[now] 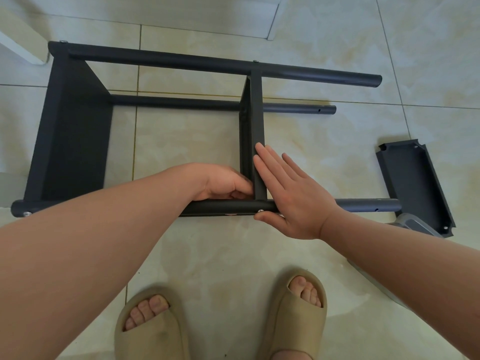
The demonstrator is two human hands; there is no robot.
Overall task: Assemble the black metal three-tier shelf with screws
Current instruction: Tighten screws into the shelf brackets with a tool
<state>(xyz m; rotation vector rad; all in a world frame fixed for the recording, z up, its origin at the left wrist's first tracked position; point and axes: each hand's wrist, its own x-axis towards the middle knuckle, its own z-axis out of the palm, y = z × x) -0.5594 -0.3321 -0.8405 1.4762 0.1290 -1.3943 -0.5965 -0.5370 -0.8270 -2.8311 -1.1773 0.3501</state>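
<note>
At the bottom of the frame the person's feet stand in tan slippers (153, 331) on the pale tiled floor (207, 250). Both forearms reach forward from the lower corners.

Just beyond the toes lies the near tube (220, 206) of the black shelf frame (176, 101), which rests on its side across the middle of the picture. The right hand (291, 193) is flat, its fingers (262, 157) straight and together, laid against the right face of the middle panel (257, 118), while the thumb sits under the near tube just beside a silver screw (260, 210). The left hand (223, 183) comes in from the other side; its fingers are curled against the panel's lower end where it meets the tube and seem to grip that edge, though the fingertips are hidden behind the metal.

At the left of the frame the end panel (75, 131) closes the frame, with screw heads at its corners. To the right the tubes run on bare past the middle panel, with small holes near their ends.

At the right edge, well apart from the frame, a loose panel (413, 183) lies on the floor, its lower end over a clear plastic object (411, 226).

Farther back the far tube (207, 63) spans the upper part of the picture, and white furniture (23, 45) stands in the upper left corner.
</note>
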